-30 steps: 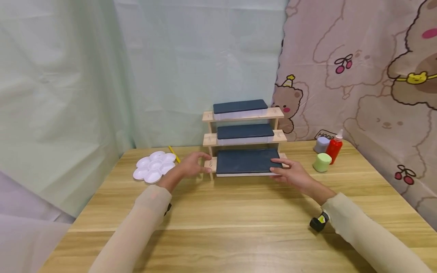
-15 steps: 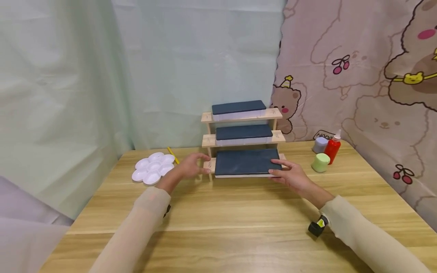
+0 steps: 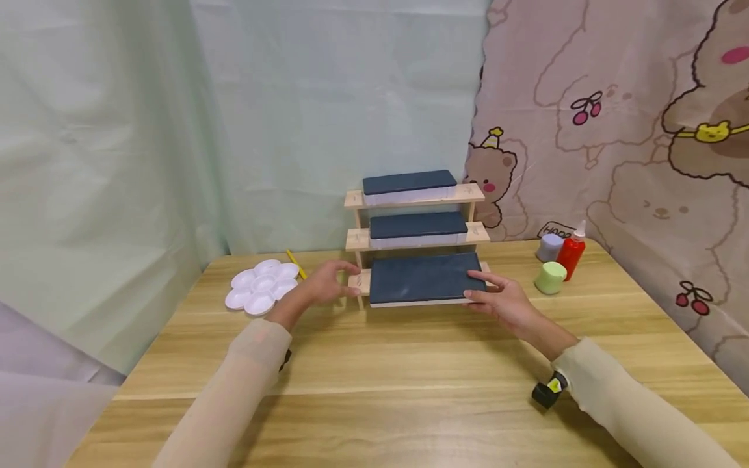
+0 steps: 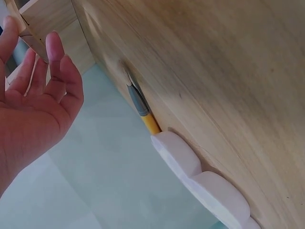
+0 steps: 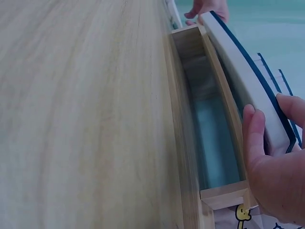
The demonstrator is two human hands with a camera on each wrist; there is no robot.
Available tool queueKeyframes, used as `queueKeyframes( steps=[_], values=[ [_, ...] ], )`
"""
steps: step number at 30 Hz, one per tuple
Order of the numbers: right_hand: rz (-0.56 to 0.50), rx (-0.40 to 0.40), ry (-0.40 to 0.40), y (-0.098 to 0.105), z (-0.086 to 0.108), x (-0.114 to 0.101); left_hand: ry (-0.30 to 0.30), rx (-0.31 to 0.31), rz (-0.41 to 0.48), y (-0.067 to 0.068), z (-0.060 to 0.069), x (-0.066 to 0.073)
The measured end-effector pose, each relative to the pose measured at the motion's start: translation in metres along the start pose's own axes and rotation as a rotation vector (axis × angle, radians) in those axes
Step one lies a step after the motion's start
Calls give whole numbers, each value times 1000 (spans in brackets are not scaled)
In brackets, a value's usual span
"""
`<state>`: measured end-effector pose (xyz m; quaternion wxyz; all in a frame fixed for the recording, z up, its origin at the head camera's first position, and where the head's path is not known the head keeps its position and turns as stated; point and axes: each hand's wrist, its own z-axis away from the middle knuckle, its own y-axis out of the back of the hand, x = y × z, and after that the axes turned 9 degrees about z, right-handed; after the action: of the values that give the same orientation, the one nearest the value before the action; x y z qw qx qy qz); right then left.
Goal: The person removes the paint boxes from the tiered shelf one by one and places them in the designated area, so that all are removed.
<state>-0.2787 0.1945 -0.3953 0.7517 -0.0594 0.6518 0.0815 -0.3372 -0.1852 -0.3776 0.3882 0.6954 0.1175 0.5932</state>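
Note:
A three-tier wooden stand (image 3: 359,282) bears three long white boxes with dark blue lids. On its lowest tier lies the largest-looking lidded box (image 3: 424,279), its front edge jutting past the board. My right hand (image 3: 504,304) grips that box's right end, thumb on the near side in the head view; the right wrist view shows fingers under the white side (image 5: 248,88) and a digit at the lid's edge. My left hand (image 3: 329,283) holds the left end of the lowest board between thumb and fingers. Above are the middle lidded box (image 3: 418,225) and the top lidded box (image 3: 409,182).
A white flower-shaped palette (image 3: 261,286) lies at left with a yellow-handled brush (image 3: 296,264) behind it. At right stand a green jar (image 3: 551,278), a lavender jar (image 3: 550,248) and a red squeeze bottle (image 3: 570,257). Curtains hang behind the wooden table (image 3: 409,390).
The lowest lidded box has shifted slightly forward and sits a little askew, its front left corner nearer me. My right hand keeps its grip; my left hand stays at the stand.

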Motion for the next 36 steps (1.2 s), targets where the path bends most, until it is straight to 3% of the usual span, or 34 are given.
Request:
queueKeyframes(
  steps=[9, 18, 36],
  values=[
    [14, 7, -15, 3, 4, 1, 27, -7, 21, -1, 0, -1],
    [-34, -16, 3, 7, 10, -2, 19, -2, 14, -2, -1, -1],
    [-31, -11, -15, 13, 29, -3, 2, 1, 30, 1, -1, -7]
  ],
)
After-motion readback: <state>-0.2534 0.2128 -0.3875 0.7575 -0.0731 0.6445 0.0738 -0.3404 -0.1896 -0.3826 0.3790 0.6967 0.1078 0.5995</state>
